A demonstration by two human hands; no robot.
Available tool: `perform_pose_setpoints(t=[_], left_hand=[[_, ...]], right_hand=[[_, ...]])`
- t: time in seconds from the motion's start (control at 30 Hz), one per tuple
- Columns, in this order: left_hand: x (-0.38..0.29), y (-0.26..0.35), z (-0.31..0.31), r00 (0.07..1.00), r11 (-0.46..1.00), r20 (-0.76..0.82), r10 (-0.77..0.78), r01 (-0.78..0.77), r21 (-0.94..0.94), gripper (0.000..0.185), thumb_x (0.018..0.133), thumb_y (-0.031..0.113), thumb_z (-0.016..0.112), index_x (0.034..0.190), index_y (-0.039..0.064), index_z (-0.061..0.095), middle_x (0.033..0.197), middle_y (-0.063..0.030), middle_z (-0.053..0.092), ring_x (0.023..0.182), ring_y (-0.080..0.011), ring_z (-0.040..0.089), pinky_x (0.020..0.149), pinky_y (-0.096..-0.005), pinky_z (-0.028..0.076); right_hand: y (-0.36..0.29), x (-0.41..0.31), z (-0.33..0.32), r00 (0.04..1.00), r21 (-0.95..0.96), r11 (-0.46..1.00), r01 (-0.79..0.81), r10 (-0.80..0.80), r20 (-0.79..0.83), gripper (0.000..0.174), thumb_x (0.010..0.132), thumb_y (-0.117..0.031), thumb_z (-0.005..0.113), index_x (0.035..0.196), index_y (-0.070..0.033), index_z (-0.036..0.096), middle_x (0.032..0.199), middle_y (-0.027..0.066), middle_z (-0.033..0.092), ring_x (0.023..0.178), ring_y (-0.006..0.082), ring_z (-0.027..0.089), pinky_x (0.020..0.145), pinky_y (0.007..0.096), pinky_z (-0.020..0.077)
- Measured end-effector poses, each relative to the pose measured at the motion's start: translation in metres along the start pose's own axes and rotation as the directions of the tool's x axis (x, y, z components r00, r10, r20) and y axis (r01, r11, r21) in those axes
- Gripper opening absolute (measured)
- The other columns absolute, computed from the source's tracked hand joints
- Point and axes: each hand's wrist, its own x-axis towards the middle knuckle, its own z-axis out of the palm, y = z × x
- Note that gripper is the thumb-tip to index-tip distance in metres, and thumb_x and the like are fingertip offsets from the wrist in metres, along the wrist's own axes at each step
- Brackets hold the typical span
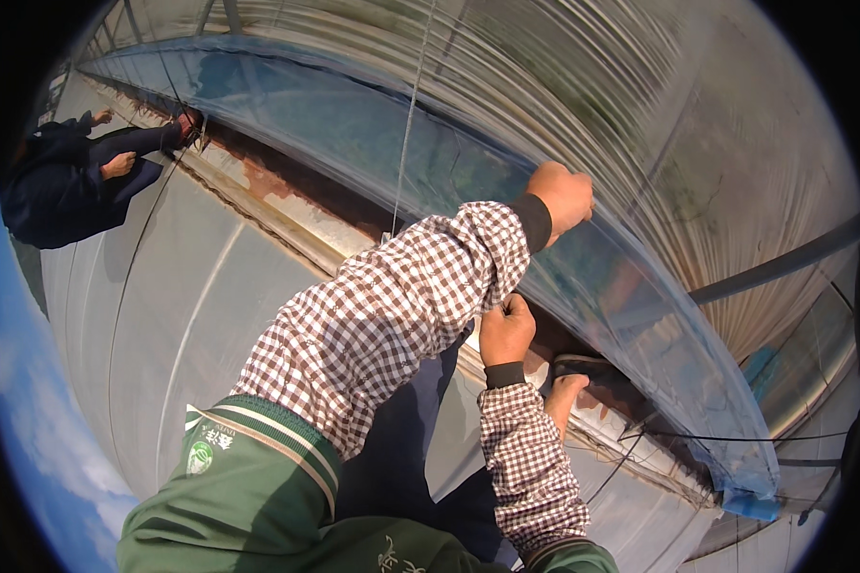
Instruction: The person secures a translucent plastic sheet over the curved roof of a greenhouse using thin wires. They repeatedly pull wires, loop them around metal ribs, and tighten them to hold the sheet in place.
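A strip of clear bluish plastic film (373, 143) runs diagonally in front of me along a greenhouse-like structure. My left hand (559, 200) is closed on the upper edge of this film, its arm stretched across my body in a checked sleeve cover. Lower down, beneath the left forearm, my right hand (507, 333) has its fingers curled by the film's lower edge. Whether those fingers pinch anything cannot be made out. Below the film lies a gutter-like channel (294, 193) with peeling, rust-brown patches.
Ribbed translucent sheeting (616, 86) rises behind the film. A thin rope (414, 100) hangs down past it. At left another person (79, 172) in dark clothes is by the channel. My shoe (595, 372) rests in the channel; grey sheeting (186, 301) slopes away, and dark cords (745, 435) cross at right.
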Motion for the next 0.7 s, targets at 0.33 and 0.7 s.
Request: perform_pose_setpoints(t=[0.33,0.7], left_hand=[[-0.002,0.000,0.001,1.000,1.000,-0.022,0.007,-0.007,-0.025,0.024,0.084,0.014,0.051,0.076,-0.007,0.060,0.068,-0.0143,0.060,0.058,-0.0197,0.054,0.050,-0.0344,0.040],[0.002,0.000,0.000,1.000,1.000,0.007,-0.018,0.018,-0.010,0.025,0.085,0.017,0.051,0.079,-0.005,0.060,0.065,-0.0098,0.059,0.051,-0.0143,0.047,0.042,-0.0300,0.033]], right_hand=[[-0.012,0.037,-0.014,0.971,-0.282,0.934,0.220,-0.238,-0.032,0.027,0.080,-0.017,0.069,0.066,-0.001,0.053,0.062,0.0166,0.059,0.058,0.0350,0.058,0.055,0.0399,0.0465],[-0.003,0.085,-0.015,0.974,-0.401,0.909,0.111,-0.019,0.226,0.017,0.080,-0.017,0.064,0.081,-0.001,0.061,0.081,0.0198,0.065,0.072,0.0368,0.062,0.063,0.0426,0.0483]])
